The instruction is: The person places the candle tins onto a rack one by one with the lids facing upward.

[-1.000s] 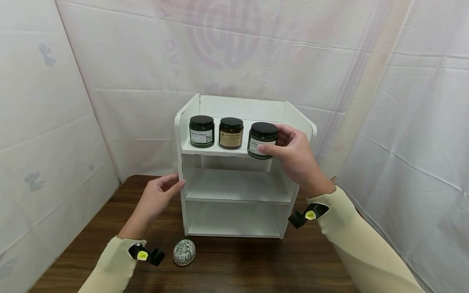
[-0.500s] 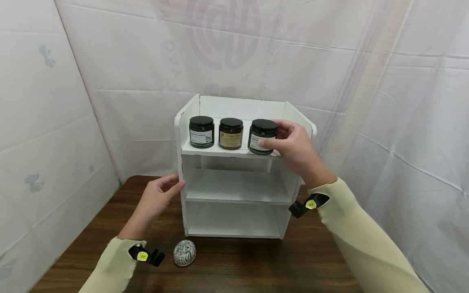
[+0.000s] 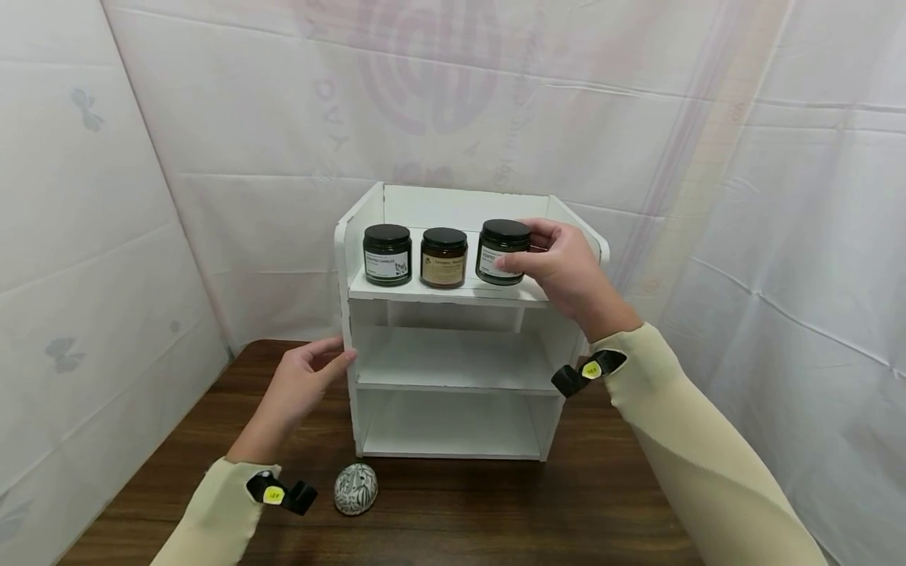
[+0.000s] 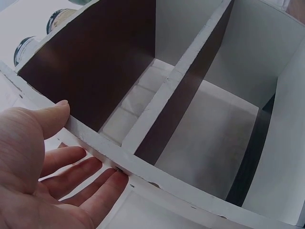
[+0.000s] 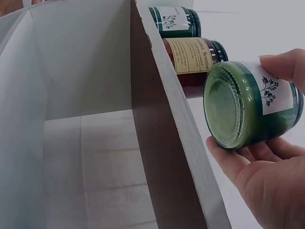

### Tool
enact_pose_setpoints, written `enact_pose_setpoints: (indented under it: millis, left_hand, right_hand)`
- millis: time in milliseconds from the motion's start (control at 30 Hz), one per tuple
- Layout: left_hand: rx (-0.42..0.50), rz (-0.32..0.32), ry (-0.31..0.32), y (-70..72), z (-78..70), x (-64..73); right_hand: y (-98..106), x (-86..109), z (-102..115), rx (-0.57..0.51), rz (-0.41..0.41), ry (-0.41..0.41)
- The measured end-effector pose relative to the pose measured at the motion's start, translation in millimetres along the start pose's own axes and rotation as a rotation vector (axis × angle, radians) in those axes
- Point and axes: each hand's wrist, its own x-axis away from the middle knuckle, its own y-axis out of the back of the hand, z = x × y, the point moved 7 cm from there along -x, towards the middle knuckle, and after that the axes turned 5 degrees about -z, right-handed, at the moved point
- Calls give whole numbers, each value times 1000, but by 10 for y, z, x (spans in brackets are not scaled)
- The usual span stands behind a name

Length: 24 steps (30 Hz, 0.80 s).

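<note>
In the head view my right hand [image 3: 562,271] grips a dark green scented-candle jar [image 3: 493,270] with a black lid, thumb across its white label. Its glass base shows in the right wrist view, where the green candle jar [image 5: 243,102] is tilted, off the top board. To its left on the top board stand an amber candle jar [image 3: 443,271] with a tan label and another green candle jar [image 3: 387,267]. My left hand [image 3: 304,381] holds the left side panel of the white shelf [image 3: 453,387], its thumb at the front edge and its fingers on the outer face.
A rounded black-and-white patterned object [image 3: 355,489] lies on the dark wooden table [image 3: 481,519] before the shelf. Raised side panels flank the top board. White sheeting [image 3: 269,157] hangs behind and on both sides.
My right hand has carried the green candle jar up and back, from in front of the top board's edge to above the board. The left hand stays on the side panel.
</note>
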Motion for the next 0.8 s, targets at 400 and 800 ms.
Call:
enact_pose_setpoints:
  millis: [400, 800]
  left_hand:
    - [5, -1, -13, -16, -33, 12]
    - [20, -1, -9, -23, -49, 14]
  right_hand:
    - [11, -121, -56, 62, -8, -13]
    - [6, -174, -133, -8, -4, -118]
